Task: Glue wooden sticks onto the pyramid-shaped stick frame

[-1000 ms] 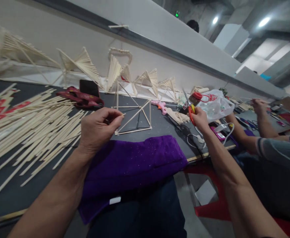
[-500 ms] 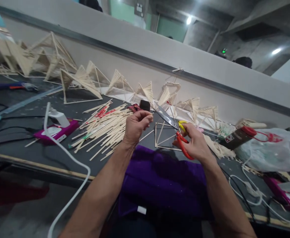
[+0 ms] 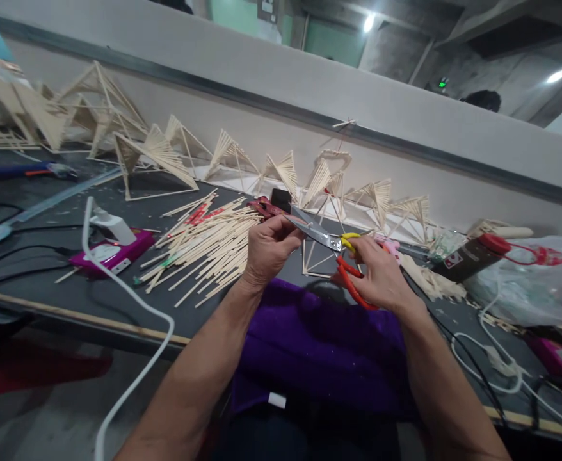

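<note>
A: What has changed just now?

B: Half a second ago, the blades of the scissors (image 3: pixel 333 243) stood apart from the fingertips of the left hand (image 3: pixel 271 250). Now they have come right next to them. It seems, therefore, that tool and held piece are brought together, but no cut can be seen.

A: How are the hands?

B: The left one is closed in a pinch. A pale tip shows past its fingers, near the blades, probably of a thin stick (image 3: pixel 310 224); the rest is hidden. The right hand (image 3: pixel 379 272) is curled round the handles, which it keeps spread.

A: And where are the scissors?

B: They are held above the worktop (image 3: pixel 45 288), between its front edge and its wall-side edge, in front of a square stick frame (image 3: pixel 313 275). The pile of sticks (image 3: pixel 208 256) lies to the left.

A: How do they look?

B: The blades are grey metal and somewhat open. One handle is yellow, the other is red. The points lie close by the left fingers, partly hard to make out.
</note>
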### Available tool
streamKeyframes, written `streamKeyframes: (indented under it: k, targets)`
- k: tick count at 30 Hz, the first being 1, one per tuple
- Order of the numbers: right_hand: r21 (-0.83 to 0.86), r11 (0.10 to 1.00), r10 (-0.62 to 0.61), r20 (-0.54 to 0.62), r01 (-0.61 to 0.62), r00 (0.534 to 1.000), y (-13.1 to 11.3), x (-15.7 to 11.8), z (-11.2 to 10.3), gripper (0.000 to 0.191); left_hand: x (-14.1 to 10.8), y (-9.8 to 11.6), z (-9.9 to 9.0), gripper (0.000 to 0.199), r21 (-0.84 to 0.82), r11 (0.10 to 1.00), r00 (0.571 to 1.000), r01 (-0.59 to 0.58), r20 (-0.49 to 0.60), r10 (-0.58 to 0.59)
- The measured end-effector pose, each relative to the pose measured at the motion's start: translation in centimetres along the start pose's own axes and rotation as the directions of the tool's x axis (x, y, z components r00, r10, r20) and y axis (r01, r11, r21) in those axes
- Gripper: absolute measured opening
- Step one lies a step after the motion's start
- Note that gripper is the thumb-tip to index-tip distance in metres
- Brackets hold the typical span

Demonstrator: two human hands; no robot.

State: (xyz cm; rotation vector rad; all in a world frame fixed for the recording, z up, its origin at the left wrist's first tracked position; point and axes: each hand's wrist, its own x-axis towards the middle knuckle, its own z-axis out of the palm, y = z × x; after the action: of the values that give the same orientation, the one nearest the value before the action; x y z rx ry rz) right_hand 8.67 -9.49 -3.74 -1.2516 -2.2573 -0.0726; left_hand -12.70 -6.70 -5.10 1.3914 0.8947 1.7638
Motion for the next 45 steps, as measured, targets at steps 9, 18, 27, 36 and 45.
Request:
streamKeyframes:
  k: [9, 18, 27, 36, 45]
  targets:
    - [-0.028, 0.999, 0.023, 0.051, -0.021, 0.998, -0.5, -0.4, -0.1, 0.049, -0.1, -0.1, 0.1, 0.012, -0.038, 0.999, 1.000, -0.017, 0.008, 0.017]
    - [-0.073, 0.985, 0.170, 0.239, -0.157, 0.956, -1.2, -0.4, 0.0, 0.036, -0.2, -0.3, 0.2, 0.015, -0.012, 1.000, 0.999, 0.004, 0.051, -0.004]
    - [-0.119, 0.967, 0.245, 0.205, -0.224, 0.948, -2.0, -0.4, 0.3, 0.027, -0.2, -1.1, 0.2, 0.019, -0.023, 0.999, 0.998, -0.030, 0.063, 0.031]
    - [-0.184, 0.959, 0.236, 0.089, -0.217, 0.968, -1.6, -0.6, 0.4, 0.026, 0.1, -1.6, 0.5, 0.026, -0.091, 0.996, 0.996, 0.005, 0.094, 0.004]
    - [-0.156, 0.965, 0.225, 0.084, -0.210, 0.971, -1.0, -0.8, 0.4, 0.030, -0.2, -2.3, 0.9, 0.023, -0.030, 0.995, 0.993, -0.100, 0.061, 0.102]
